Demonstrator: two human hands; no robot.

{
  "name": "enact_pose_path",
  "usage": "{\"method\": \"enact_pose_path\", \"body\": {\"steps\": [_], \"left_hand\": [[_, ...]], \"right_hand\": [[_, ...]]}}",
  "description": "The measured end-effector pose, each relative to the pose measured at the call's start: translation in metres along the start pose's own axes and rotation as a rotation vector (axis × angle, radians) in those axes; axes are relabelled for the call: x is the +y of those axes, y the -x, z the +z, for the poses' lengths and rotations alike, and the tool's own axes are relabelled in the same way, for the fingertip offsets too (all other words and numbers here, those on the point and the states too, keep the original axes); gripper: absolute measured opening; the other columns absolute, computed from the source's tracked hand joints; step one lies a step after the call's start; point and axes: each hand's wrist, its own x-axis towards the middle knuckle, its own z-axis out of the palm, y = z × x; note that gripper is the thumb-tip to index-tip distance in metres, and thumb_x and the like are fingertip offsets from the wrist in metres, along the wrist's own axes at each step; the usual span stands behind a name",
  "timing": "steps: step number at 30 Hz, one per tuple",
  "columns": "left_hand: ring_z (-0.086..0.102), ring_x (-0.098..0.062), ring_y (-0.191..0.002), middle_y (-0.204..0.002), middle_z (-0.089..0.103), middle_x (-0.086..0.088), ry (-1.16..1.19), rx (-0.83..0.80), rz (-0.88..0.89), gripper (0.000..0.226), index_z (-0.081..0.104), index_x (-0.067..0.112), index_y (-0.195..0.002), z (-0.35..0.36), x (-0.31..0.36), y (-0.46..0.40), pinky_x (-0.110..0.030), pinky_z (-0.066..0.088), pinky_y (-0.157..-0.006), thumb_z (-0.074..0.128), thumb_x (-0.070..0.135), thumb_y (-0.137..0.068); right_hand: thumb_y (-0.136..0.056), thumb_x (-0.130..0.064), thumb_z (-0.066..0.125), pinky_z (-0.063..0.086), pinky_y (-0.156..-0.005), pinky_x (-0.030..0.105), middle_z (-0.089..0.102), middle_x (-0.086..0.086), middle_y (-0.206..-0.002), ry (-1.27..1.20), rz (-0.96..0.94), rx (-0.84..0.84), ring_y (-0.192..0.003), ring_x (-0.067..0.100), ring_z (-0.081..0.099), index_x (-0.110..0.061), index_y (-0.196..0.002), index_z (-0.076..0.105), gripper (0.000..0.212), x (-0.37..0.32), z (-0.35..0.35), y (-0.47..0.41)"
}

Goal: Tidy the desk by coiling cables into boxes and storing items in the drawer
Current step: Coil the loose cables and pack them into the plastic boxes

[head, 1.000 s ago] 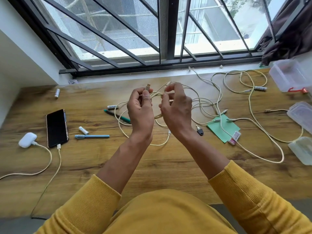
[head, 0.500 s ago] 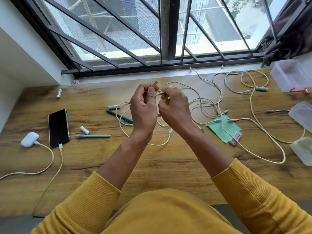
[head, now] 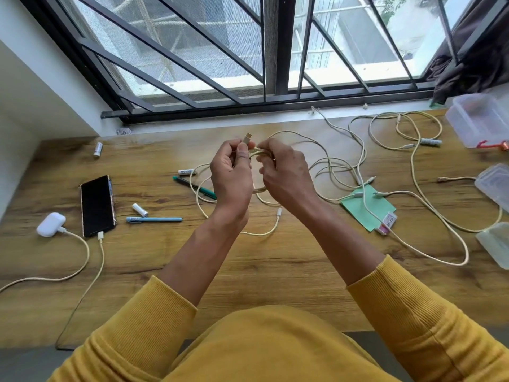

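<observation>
Since the earlier frame your hands had closed together; your left hand (head: 230, 172) pinched the cable (head: 334, 172) by its plug, your right hand (head: 285, 175) curled round its loops above the desk (head: 261, 268). Coiling had barely begun, boxes (head: 480, 119) unfilled; no drawer showed

2 pens (head: 154, 219), 4 batteries (head: 140, 209) (approx.), 3 boxes (head: 479, 119), 1 phone (head: 97, 206), 1 earbud case (head: 51, 224).

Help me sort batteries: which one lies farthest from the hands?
The battery at the desk's far left, near the window sill. The others lie by the green pen, by the blue pen, and among the cables at the right.
</observation>
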Motion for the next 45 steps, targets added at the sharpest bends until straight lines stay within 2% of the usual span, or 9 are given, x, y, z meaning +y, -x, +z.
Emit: {"method": "enact_pose_path", "body": {"steps": [6, 10, 15, 21, 26, 29, 33, 39, 45], "left_hand": [[0.051, 0.000, -0.065, -0.085, 0.067, 0.013, -0.119, 0.016, 0.086, 0.019, 0.072, 0.013, -0.106, -0.008, 0.002, -0.007, -0.023, 0.042, -0.066, 0.054, 0.018, -0.111], [0.048, -0.004, -0.066, -0.072, 0.059, 0.016, -0.177, -0.013, 0.103, 0.021, 0.073, 0.018, -0.104, -0.020, 0.004, -0.015, -0.032, 0.043, -0.066, 0.054, 0.022, -0.110], [0.049, -0.017, -0.070, -0.077, 0.054, -0.006, -0.142, -0.175, -0.030, 0.027, 0.076, 0.022, -0.109, -0.027, 0.009, -0.020, -0.025, 0.040, -0.061, 0.050, 0.026, -0.113], [0.063, -0.008, -0.071, -0.103, 0.074, -0.013, -0.213, -0.156, -0.012, 0.024, 0.069, 0.023, -0.130, -0.028, 0.007, -0.022, -0.028, 0.055, -0.062, 0.054, 0.029, -0.111], [0.068, -0.015, -0.075, -0.088, 0.074, 0.004, -0.280, -0.026, 0.139, 0.010, 0.069, 0.026, -0.099, -0.028, 0.004, -0.017, -0.047, 0.059, -0.065, 0.065, 0.032, -0.105], [0.052, -0.011, -0.057, -0.067, 0.067, 0.008, -0.246, -0.077, 0.100, 0.027, 0.078, 0.023, -0.091, -0.027, 0.008, -0.016, -0.034, 0.045, -0.057, 0.059, 0.033, -0.108], [0.051, -0.008, -0.060, -0.073, 0.072, 0.002, -0.145, -0.204, -0.026, 0.032, 0.082, 0.009, -0.099, -0.033, 0.020, -0.014, -0.028, 0.044, -0.057, 0.054, 0.020, -0.111], [0.061, -0.013, -0.074, -0.091, 0.075, 0.002, -0.212, -0.410, -0.040, 0.019, 0.081, 0.014, -0.114, -0.044, 0.027, -0.016, -0.039, 0.058, -0.073, 0.075, 0.015, -0.096], [0.070, -0.019, -0.071, -0.092, 0.080, -0.007, -0.366, -0.347, 0.031, 0.020, 0.082, 0.016, -0.111, -0.045, 0.023, -0.019, -0.051, 0.066, -0.076, 0.076, 0.006, -0.095]], "right_hand": [[-0.103, -0.016, 0.059, 0.055, -0.068, 0.043, 0.070, 0.005, -0.082, 0.082, -0.082, -0.154, -0.075, 0.024, 0.067, -0.012, -0.100, 0.073, 0.014, 0.001, -0.010, 0.000], [-0.105, -0.011, 0.062, 0.065, -0.079, 0.046, 0.070, 0.009, -0.085, -0.274, 0.024, -0.436, -0.075, 0.018, 0.072, -0.003, -0.103, 0.071, 0.013, 0.005, -0.024, -0.005], [-0.108, -0.015, 0.058, 0.053, -0.081, 0.040, 0.068, 0.005, -0.089, -0.518, 0.040, -0.583, -0.085, 0.020, 0.063, 0.010, -0.115, 0.065, 0.027, 0.016, -0.032, -0.007], [-0.110, -0.016, 0.054, 0.052, -0.079, 0.039, 0.067, 0.005, -0.087, -0.581, 0.068, -0.545, -0.081, 0.017, 0.064, 0.008, -0.116, 0.065, 0.027, 0.019, -0.029, -0.003], [-0.111, -0.016, 0.053, 0.052, -0.076, 0.037, 0.066, 0.003, -0.082, -0.607, 0.110, -0.501, -0.077, 0.015, 0.063, 0.008, -0.119, 0.066, 0.029, 0.019, -0.025, -0.001], [-0.111, -0.015, 0.053, 0.051, -0.077, 0.041, 0.065, 0.003, -0.079, -0.598, 0.106, -0.462, -0.075, 0.014, 0.061, 0.007, -0.118, 0.066, 0.027, 0.020, -0.026, -0.002], [-0.110, -0.013, 0.054, 0.052, -0.073, 0.037, 0.064, 0.004, -0.077, -0.549, 0.089, -0.435, -0.073, 0.018, 0.061, 0.000, -0.111, 0.070, 0.021, 0.021, -0.031, -0.005], [-0.109, -0.011, 0.056, 0.050, -0.063, 0.035, 0.064, 0.005, -0.072, -0.459, 0.087, -0.304, -0.066, 0.017, 0.059, -0.002, -0.104, 0.071, 0.019, 0.023, -0.026, -0.007], [-0.104, -0.020, 0.062, 0.055, -0.065, 0.048, 0.069, -0.002, -0.069, -0.269, 0.019, -0.174, -0.064, 0.018, 0.064, -0.020, -0.095, 0.075, 0.017, 0.024, -0.019, -0.007]]}}
